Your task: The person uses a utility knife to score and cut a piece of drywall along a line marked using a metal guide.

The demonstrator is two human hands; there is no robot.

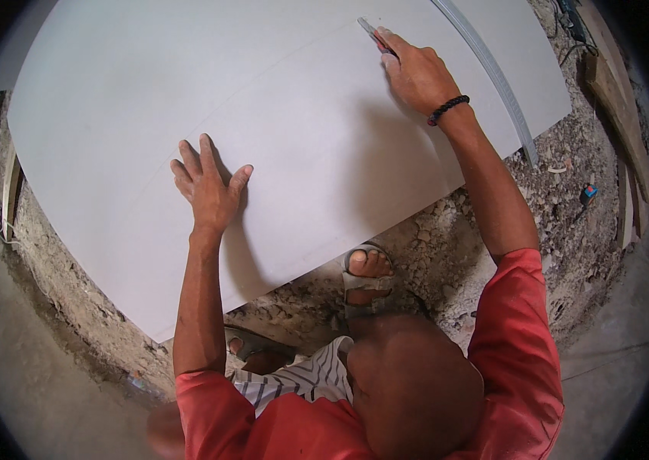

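Observation:
A large pale board, which looks like plasterboard, lies in front of me with a thin straight line running diagonally across it. My left hand rests on the board with its fingers spread, fingertips close to that line. Farther off and to the right, my right hand is closed round a utility knife with a red and grey body. The knife's front end points away to the left, near the far part of the line. I cannot tell whether its blade touches the board.
A grey metal profile strip lies on the board's right side, overhanging its edge. Rough rubble ground surrounds the board. Wooden planks, a corded power tool and a small blue-and-red object lie at the right. My sandalled foot stands by the near edge.

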